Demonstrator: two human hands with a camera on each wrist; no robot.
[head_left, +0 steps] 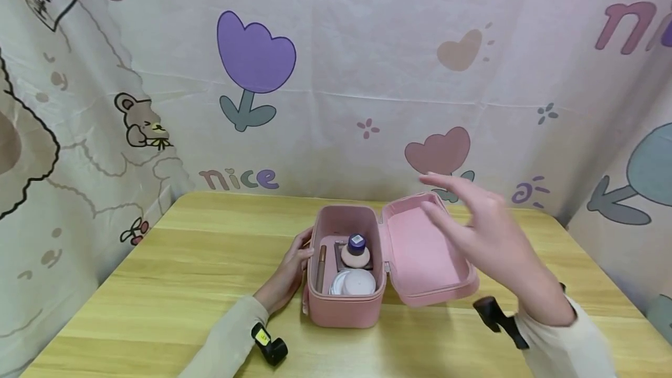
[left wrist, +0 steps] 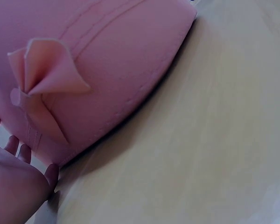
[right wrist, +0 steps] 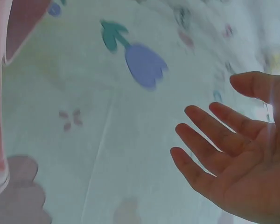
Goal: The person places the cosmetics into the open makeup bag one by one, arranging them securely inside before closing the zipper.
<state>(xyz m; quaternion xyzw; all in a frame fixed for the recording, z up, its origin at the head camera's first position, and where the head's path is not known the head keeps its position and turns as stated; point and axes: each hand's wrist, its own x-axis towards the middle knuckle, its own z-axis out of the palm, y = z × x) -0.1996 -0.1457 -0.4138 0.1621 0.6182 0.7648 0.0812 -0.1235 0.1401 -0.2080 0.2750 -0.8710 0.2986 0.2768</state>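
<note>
A pink cosmetic case (head_left: 343, 311) stands on the table with its lid (head_left: 422, 244) swung out to the right. Inside lie a slim brown stick (head_left: 321, 267), a small beige container with a dark blue cap (head_left: 357, 244), a flat dark-edged case (head_left: 338, 249) partly under it, and white round compacts (head_left: 359, 282). My left hand (head_left: 286, 276) rests against the case's left side, fingertips on its wall near a pink bow (left wrist: 51, 70). Over the lid, my right hand (head_left: 488, 232) is raised with fingers spread and nothing in them; in the right wrist view its palm (right wrist: 242, 177) shows bare.
The wood-grain table (head_left: 220, 238) extends to both sides of the case. A patterned cloth (head_left: 336, 74) hangs behind it and along the sides. Each wrist carries a black camera, the left one (head_left: 270, 346) close above the table.
</note>
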